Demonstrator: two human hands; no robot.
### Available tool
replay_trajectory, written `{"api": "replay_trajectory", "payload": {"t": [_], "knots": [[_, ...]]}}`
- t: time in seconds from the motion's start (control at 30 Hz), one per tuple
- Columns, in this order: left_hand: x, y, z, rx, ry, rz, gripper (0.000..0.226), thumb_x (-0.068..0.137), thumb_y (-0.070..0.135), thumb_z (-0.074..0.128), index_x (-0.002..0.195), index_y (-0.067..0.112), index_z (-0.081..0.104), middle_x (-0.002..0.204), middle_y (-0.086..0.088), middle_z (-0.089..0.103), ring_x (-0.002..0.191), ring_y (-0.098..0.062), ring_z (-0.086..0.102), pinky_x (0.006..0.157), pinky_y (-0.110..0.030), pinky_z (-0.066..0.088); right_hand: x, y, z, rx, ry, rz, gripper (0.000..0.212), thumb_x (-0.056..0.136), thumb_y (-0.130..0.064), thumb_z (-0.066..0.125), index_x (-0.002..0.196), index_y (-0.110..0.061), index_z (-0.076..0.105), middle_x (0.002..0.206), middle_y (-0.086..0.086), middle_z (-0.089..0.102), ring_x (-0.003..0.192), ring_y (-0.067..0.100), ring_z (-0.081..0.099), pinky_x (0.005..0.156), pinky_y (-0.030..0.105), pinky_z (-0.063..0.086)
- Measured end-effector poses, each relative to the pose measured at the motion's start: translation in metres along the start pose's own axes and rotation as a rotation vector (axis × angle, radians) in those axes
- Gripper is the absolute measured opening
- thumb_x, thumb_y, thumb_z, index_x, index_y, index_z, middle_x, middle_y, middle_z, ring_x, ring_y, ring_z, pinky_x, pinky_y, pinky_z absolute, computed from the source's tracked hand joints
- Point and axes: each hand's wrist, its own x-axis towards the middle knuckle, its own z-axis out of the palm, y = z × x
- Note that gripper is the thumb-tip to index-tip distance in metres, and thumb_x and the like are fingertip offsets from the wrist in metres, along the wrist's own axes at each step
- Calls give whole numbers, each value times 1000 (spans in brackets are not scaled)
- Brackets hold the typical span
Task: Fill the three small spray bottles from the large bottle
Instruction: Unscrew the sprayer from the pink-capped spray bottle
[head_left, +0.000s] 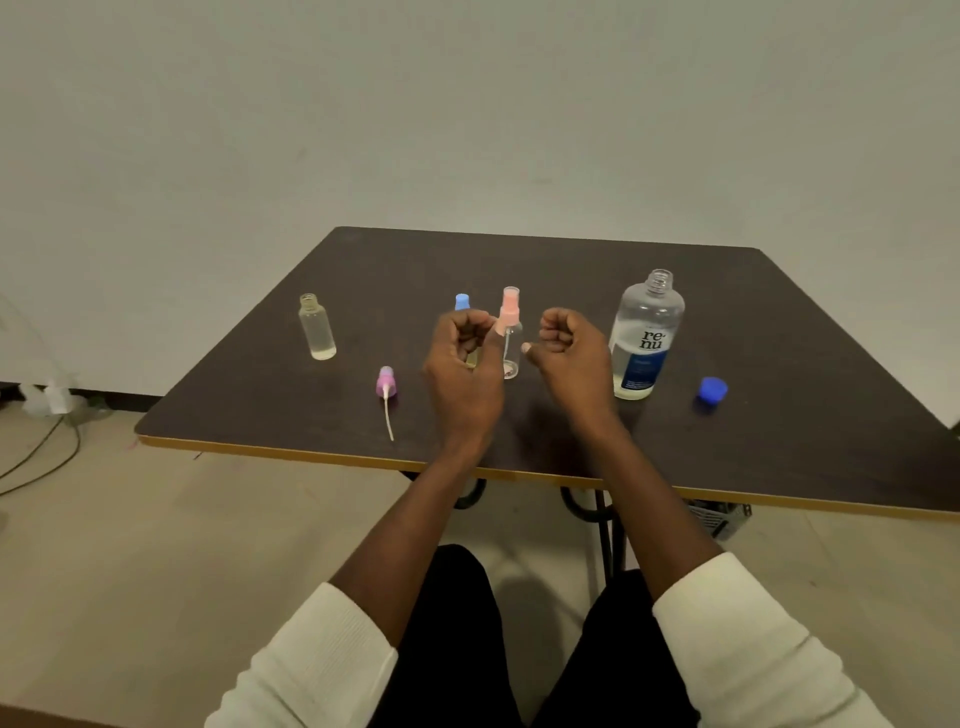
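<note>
1. A dark brown table (571, 270) with a pale edge strip stands against a plain light wall, over a beige floor.
2. The left hand (465, 371) is raised above the middle of the table with its fingers curled into a loose fist; nothing can be seen inside it.
3. The right hand (569, 358) is held up just beside it, fingers likewise curled in, thumb tip pointing toward the left hand, and it holds nothing visible.
4. Between and just behind the two hands stands a small clear bottle with a pink spray top (510, 332), upright.
5. A small bottle with a blue spray top (462, 302) stands right behind the left hand, which hides most of it.
6. A purple spray top (386, 387) with its thin white tube lies loose on the table nearer the front edge, left of the left hand.
7. An uncapped small clear bottle (317, 327) stands upright toward the left edge, well apart from the hands.
8. The large bottle (647, 338), uncapped and with a blue and white label, stands upright to the right of the right hand.
9. Its blue cap (711, 389) lies on the table further right, near the right edge.
10. White sleeves (748, 623) are pushed up both forearms.
</note>
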Motion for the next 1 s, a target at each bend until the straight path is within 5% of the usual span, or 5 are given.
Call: {"api": "replay_trajectory", "payload": {"t": [0.13, 0.27, 0.57, 0.73, 1.0], "knots": [[-1, -11, 4, 15, -36, -9, 17, 92, 3, 68, 100, 17, 63, 96, -2, 70, 91, -16, 69, 83, -29, 57, 9, 3, 8, -3, -166, 134, 71, 79, -12, 80, 141, -10, 46, 139, 7, 55, 127, 18, 51, 107, 36, 45], [-6, -17, 2, 44, -60, 7, 28, 94, 7, 67, 98, 34, 62, 94, 18, 69, 94, -9, 69, 84, -21, 55, 15, 1, 16, 34, -227, 192, 69, 83, -12, 75, 143, -11, 43, 140, 7, 54, 127, 19, 53, 106, 42, 46], [-7, -24, 4, -8, -103, -6, 19, 94, 7, 66, 110, 18, 66, 105, 11, 73, 103, -7, 70, 87, -19, 54, 5, 0, 13, 19, -206, 107, 23, 93, -15, 64, 115, -13, 63, 112, 2, 69, 102, 12, 65, 93, 38, 55], [-7, -26, 5, -39, -150, -22, 27, 97, 11, 65, 123, 8, 63, 119, 2, 70, 114, -6, 66, 98, -22, 51, -14, 9, -15, 156, -236, 57, 32, 90, -17, 68, 116, -34, 60, 114, -11, 68, 106, 2, 63, 90, 23, 52], [0, -25, 22, -158, -474, -257, 34, 100, 9, 59, 134, 12, 58, 125, 5, 68, 118, -6, 64, 94, -21, 51, -26, 15, -43, 197, -344, 86, 35, 94, -10, 62, 125, -25, 58, 117, -7, 69, 110, 2, 63, 97, 27, 50]]}}
